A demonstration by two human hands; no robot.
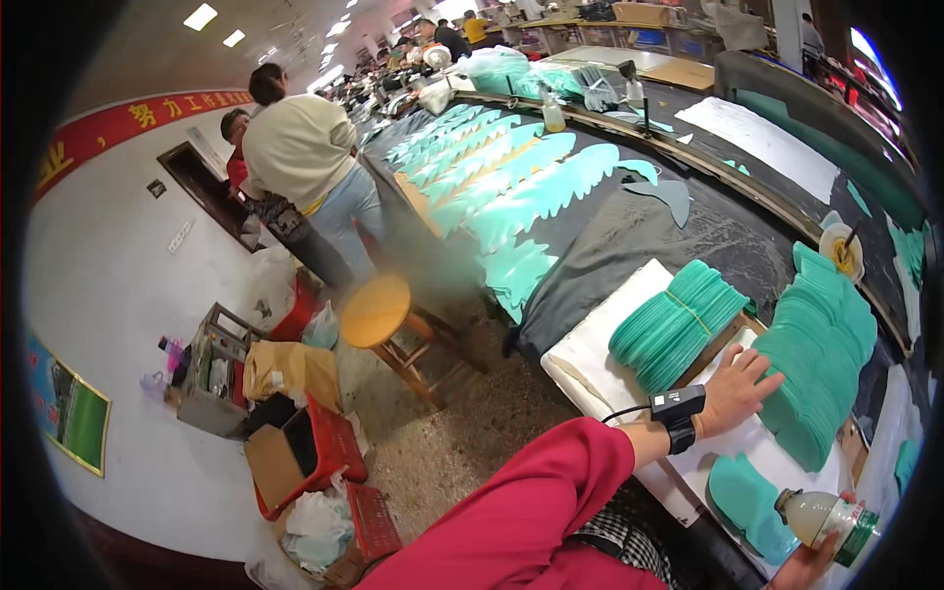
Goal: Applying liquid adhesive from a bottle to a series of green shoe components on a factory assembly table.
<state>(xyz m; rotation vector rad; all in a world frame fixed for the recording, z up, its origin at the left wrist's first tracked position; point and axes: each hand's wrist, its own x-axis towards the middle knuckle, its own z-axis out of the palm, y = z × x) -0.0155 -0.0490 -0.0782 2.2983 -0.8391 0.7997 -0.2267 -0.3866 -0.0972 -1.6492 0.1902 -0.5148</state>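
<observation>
My left hand (736, 393), with a black band and small device on its wrist, has its fingers spread. Its fingertips reach the near edge of a fanned stack of green shoe-part-like sheets (821, 354). Left of it lies a second green stack (678, 324), bound with a thin band. Low at the right, my right hand (808, 565) is partly cut off by the picture's rim and grips a small bottle (818, 519) of cloudy liquid, tilted sideways. Beside the bottle, some loose green pieces (747, 506) rest on the white board (595, 359).
Overlapping green pieces (511, 187) cover the long dark table (600, 231). A round container (841, 249) with a brush-like stick stands at the far right. A wooden stool (377, 310), red crates (344, 447) and two people (300, 147) are on the left.
</observation>
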